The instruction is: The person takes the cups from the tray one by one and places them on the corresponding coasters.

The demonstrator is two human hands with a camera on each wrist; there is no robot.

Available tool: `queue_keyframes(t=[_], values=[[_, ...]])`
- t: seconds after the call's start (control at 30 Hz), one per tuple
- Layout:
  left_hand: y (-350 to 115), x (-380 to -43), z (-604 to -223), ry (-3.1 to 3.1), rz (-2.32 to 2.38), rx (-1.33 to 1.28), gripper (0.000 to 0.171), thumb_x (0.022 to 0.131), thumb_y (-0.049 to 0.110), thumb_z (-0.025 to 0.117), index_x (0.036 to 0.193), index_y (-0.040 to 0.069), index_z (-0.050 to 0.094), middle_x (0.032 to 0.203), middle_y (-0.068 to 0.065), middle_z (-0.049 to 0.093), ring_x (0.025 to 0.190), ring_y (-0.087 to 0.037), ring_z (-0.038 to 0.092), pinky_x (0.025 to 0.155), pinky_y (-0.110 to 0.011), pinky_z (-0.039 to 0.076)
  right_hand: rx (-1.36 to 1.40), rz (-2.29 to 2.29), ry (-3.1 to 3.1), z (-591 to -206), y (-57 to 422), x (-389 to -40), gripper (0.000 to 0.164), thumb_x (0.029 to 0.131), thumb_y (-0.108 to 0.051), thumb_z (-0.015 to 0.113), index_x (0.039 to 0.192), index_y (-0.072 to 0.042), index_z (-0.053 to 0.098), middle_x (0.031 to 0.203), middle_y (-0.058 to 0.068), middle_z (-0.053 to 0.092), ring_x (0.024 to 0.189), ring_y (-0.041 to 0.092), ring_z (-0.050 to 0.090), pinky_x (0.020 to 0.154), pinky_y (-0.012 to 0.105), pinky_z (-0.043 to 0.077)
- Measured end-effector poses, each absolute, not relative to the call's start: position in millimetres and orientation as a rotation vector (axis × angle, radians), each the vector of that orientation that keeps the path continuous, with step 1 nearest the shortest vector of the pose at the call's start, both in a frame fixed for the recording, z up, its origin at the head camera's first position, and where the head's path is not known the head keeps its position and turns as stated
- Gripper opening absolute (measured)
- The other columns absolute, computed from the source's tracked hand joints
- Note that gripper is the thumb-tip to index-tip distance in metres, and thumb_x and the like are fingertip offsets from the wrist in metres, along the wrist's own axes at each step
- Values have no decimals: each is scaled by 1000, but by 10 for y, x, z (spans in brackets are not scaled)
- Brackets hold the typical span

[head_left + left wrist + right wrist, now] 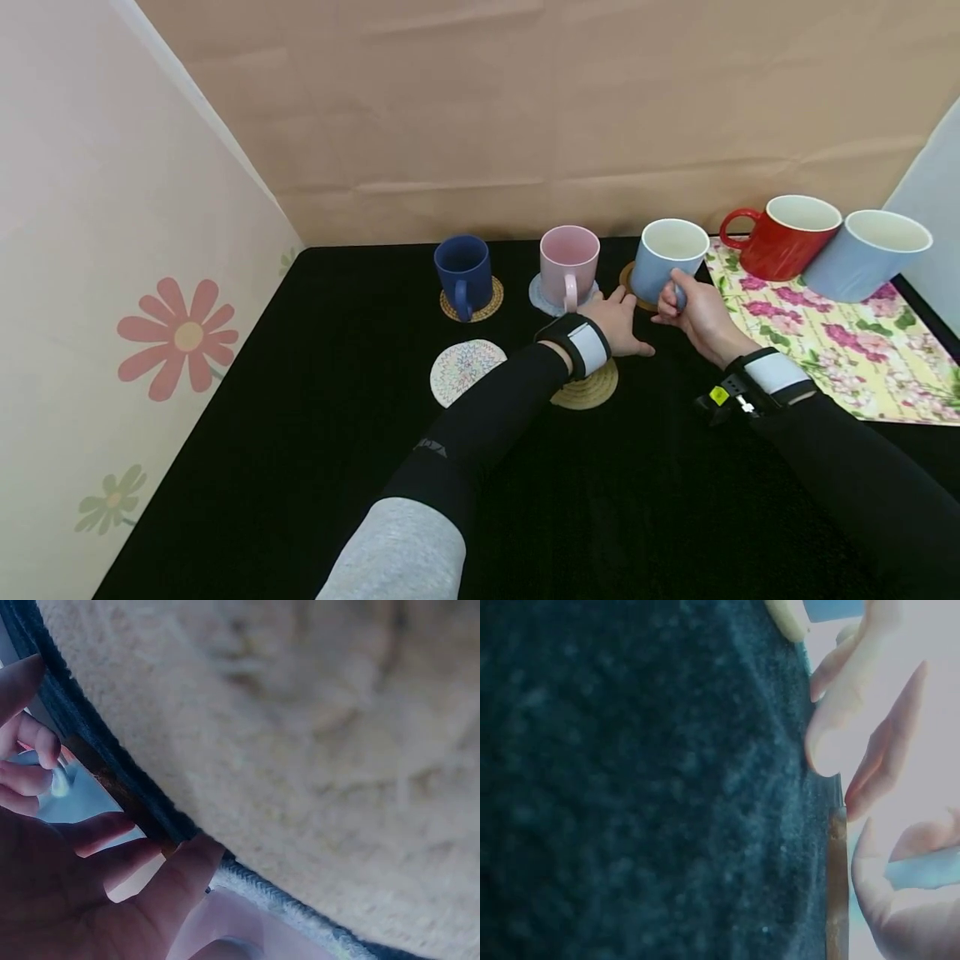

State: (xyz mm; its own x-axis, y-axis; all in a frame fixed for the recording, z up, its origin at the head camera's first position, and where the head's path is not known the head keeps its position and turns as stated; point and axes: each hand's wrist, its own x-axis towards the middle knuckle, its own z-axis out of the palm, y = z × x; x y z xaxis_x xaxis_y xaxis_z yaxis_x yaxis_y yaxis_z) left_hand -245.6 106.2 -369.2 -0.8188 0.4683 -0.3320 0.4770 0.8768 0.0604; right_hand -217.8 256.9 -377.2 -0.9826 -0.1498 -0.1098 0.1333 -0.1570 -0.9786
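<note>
My right hand (697, 317) grips the handle of a light blue mug (663, 271) with a white inside. The mug stands upright on a round brown coaster (647, 305), partly covering it. Fingers spread, my left hand (613, 323) reaches to that coaster's near left edge. In the left wrist view, the fingertips of my left hand (112, 892) touch or nearly touch the rim of the brown coaster (112, 784). The right wrist view shows the brown coaster (837, 885) edge-on below the pinched mug handle (926, 870).
A pink mug (568, 254) stands on a light blue coaster (542, 297), and a dark blue mug (462, 271) on a woven coaster (491, 307). Nearer lie a white patterned coaster (465, 368) and a straw coaster (588, 392). A red mug (787, 246) and another light blue mug (855, 262) share a floral mat (847, 367).
</note>
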Motion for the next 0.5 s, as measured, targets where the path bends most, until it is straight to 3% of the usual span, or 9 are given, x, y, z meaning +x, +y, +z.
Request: queue_keyframes(t=[0.17, 0.3, 0.43, 0.5], values=[[1081, -2471, -3735, 2713, -38, 699, 89, 81, 73, 56, 152, 27, 29, 158, 7, 23, 136, -18, 33, 104, -37, 38, -3, -2103, 2090, -3753, 2605, -2116, 49, 105, -44, 32, 85, -11, 61, 80, -8, 64, 84, 6, 60, 79, 23, 49], [1100, -2487, -3775, 2717, -44, 697, 90, 81, 74, 56, 153, 27, 28, 158, 7, 22, 137, -18, 31, 107, -37, 34, -17, -1852, 2356, -3716, 2637, -2026, 57, 105, -47, 24, 116, 0, 54, 100, -14, 64, 101, 3, 55, 89, 27, 45], [1089, -2472, -3739, 2709, -47, 697, 90, 82, 74, 55, 154, 26, 27, 159, 6, 20, 140, -18, 27, 111, -31, 28, 46, -1704, 2518, -3689, 2688, -1892, 65, 106, -44, 23, 137, 11, 37, 128, 12, 53, 119, 23, 47, 100, 42, 42], [1074, -2456, -3704, 2703, -61, 712, 89, 83, 73, 54, 153, 25, 28, 159, 5, 21, 139, -18, 29, 110, -31, 30, 38, -1633, 2576, -3677, 2747, -1810, 65, 106, -43, 22, 139, 12, 34, 136, 26, 43, 124, 34, 42, 101, 41, 42]])
